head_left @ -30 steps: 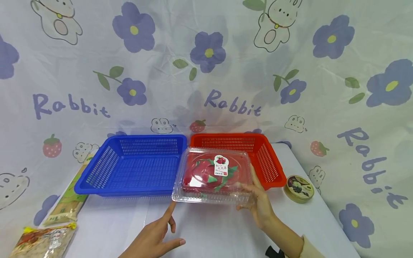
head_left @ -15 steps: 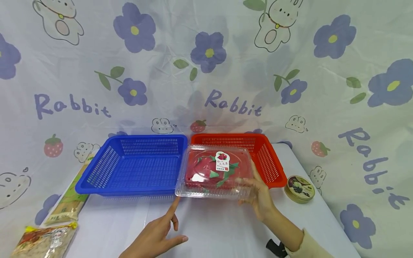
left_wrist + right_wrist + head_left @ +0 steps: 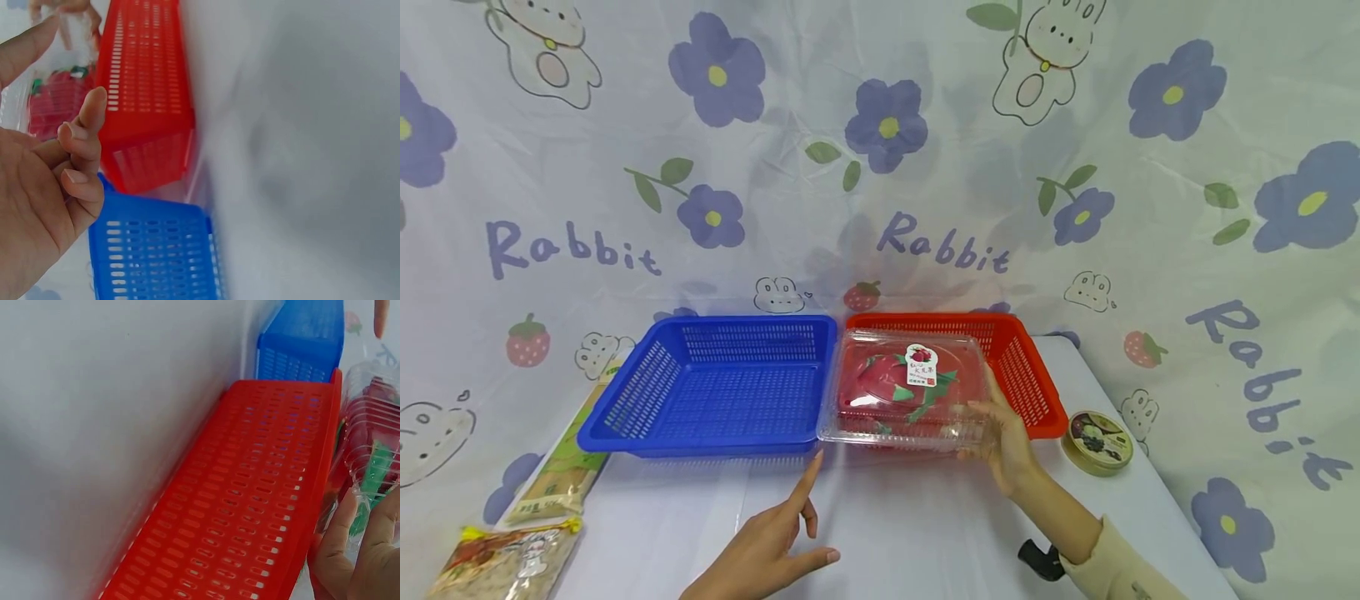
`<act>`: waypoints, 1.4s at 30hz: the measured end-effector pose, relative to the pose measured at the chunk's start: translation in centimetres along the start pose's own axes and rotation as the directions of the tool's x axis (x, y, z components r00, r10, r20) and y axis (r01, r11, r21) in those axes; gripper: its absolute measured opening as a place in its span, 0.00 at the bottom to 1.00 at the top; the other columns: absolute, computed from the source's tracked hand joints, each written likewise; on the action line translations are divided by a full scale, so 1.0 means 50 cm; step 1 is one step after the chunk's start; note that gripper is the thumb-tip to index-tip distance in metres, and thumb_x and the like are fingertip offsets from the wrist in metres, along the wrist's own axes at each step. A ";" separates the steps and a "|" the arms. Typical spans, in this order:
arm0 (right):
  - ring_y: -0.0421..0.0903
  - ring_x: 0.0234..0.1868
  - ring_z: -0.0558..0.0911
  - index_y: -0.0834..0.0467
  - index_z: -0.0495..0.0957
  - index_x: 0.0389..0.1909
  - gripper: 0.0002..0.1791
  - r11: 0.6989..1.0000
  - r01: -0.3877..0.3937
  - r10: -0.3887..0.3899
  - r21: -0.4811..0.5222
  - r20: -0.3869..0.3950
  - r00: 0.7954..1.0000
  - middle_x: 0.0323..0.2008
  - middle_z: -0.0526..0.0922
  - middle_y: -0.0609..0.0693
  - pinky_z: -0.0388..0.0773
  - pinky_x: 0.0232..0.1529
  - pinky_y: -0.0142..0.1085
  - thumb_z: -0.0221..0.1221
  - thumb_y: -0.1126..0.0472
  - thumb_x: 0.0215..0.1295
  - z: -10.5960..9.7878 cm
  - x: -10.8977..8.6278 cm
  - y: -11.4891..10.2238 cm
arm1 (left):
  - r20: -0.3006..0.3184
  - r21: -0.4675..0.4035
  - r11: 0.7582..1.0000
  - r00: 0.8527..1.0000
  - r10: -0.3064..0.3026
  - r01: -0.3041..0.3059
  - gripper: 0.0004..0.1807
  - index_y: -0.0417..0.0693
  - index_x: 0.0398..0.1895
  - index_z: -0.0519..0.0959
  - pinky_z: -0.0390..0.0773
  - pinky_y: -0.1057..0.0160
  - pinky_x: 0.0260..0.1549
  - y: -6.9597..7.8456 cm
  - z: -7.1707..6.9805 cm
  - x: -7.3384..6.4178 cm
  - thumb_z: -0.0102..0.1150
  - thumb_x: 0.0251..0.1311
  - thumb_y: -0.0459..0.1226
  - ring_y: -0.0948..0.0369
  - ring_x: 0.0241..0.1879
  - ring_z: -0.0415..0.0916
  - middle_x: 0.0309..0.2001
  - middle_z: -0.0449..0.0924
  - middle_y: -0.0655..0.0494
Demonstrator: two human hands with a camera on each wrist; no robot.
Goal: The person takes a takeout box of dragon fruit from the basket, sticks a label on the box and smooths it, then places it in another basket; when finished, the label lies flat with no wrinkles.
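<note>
My right hand (image 3: 1009, 450) grips the right end of a clear plastic box (image 3: 887, 425) of dragon fruit, with a white label on its lid. In the head view, the box covers the near part of the red basket (image 3: 1033, 387). Fingers (image 3: 337, 540) press on its ribbed side in the right wrist view. My left hand (image 3: 767, 537) holds nothing. Its index finger points up just below the box's near left corner, seemingly apart from it, and the other fingers bend loosely. The blue basket (image 3: 741, 408) stands to the left of the red one.
A round gold tin (image 3: 1097, 443) stands to the right of the red basket. On the left lie a long green-and-tan packet (image 3: 561, 471) and a bag with a yellow edge (image 3: 501, 562). A printed cloth (image 3: 805, 192) hangs behind. Something black (image 3: 1041, 560) shows beside the right forearm.
The box has moved slightly away from me and to the right, further over the red basket. My left index fingertip, earlier at the box's corner, now appears apart from it.
</note>
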State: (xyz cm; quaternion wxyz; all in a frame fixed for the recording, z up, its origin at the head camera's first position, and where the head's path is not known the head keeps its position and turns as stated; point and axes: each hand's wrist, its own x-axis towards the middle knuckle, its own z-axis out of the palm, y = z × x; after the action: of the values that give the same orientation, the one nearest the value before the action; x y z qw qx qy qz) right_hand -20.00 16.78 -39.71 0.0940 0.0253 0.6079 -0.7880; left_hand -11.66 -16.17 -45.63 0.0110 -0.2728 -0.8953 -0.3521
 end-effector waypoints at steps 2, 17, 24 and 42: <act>0.49 0.45 0.80 0.31 0.41 0.79 0.40 1.000 0.000 0.000 0.001 -0.002 1.000 0.50 0.78 0.52 0.80 0.29 0.37 0.42 0.60 0.70 -0.003 0.003 0.000 | -0.005 0.003 1.000 1.000 0.006 -0.006 0.56 0.52 0.81 0.40 0.59 0.76 0.18 -0.001 0.002 0.001 0.65 0.60 0.56 0.80 0.20 0.52 0.32 0.69 0.72; 0.48 0.44 0.79 0.33 0.41 0.79 0.40 1.000 0.003 -0.003 0.022 -0.014 1.000 0.51 0.76 0.54 0.79 0.28 0.34 0.42 0.60 0.70 -0.019 0.040 -0.002 | 0.007 -0.032 0.998 0.999 -0.052 0.052 0.56 0.59 0.81 0.40 0.58 0.77 0.20 -0.002 0.009 0.009 0.64 0.59 0.58 0.80 0.21 0.53 0.31 0.69 0.69; 0.46 0.45 0.80 0.30 0.42 0.78 0.39 0.999 -0.011 0.011 0.035 0.000 1.000 0.49 0.77 0.46 0.80 0.30 0.34 0.42 0.59 0.71 -0.029 0.063 -0.005 | 0.018 -0.042 0.996 0.996 -0.082 0.083 0.54 0.61 0.81 0.39 0.59 0.77 0.20 -0.006 0.011 0.004 0.63 0.61 0.57 0.80 0.20 0.53 0.30 0.70 0.67; 0.48 0.44 0.75 0.30 0.39 0.78 0.41 0.996 -0.089 0.088 -0.029 -0.030 0.996 0.66 0.66 0.56 0.79 0.30 0.33 0.44 0.57 0.70 -0.050 0.109 -0.008 | 0.103 -0.078 0.988 0.987 -0.127 0.136 0.55 0.59 0.81 0.36 0.60 0.75 0.18 -0.015 0.011 -0.004 0.61 0.63 0.57 0.78 0.20 0.55 0.31 0.70 0.66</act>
State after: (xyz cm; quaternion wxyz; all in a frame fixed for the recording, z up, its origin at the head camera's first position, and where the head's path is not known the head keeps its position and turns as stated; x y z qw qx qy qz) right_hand -25.62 18.64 -40.85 0.1204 0.0622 0.6193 -0.7734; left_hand -11.79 -16.35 -46.54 -0.0675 -0.2301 -0.8951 -0.3759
